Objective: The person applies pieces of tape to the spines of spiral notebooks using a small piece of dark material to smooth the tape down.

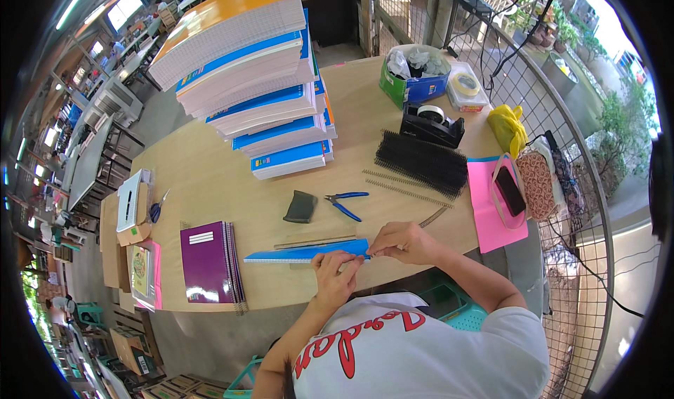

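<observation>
A blue-covered notebook lies at the table's near edge, its row of holes toward me. My left hand grips its near edge close to the right end, fingers bent over the cover. At the right corner my right hand is closed in a pinch; what sits between its fingertips is too small to make out. Beyond the notebook lie blue-handled pliers and a dark block. Loose binding coils rest near a thick bundle of black binding coils.
Tall stacks of blue and orange notebooks rise at the back. Purple spiral notebooks lie left, near scissors. Rightward are a tape dispenser, a box of plastic bags, pink sheet and phone.
</observation>
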Tool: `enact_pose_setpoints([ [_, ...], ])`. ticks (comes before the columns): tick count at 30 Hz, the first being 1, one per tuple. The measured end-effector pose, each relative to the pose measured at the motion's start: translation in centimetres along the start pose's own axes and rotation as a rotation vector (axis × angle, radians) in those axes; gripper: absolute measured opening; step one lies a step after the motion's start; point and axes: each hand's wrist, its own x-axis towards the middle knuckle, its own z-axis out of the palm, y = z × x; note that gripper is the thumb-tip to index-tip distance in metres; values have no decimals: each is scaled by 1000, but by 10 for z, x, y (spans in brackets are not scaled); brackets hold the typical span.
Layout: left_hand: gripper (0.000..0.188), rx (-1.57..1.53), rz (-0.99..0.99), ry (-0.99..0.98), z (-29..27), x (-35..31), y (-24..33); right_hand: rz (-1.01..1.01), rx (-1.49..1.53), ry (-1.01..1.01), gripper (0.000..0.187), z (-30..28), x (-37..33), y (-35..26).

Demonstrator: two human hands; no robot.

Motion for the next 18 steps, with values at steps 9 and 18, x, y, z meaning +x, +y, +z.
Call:
enact_pose_setpoints([
  [9, 25, -8, -8, -2, -4, 5, 2, -73, -138, 0, 18, 3, 0, -4],
  [18, 25, -13, -52, 39, -4, 25, 0, -128, -101, 118, 18, 15, -5, 7],
])
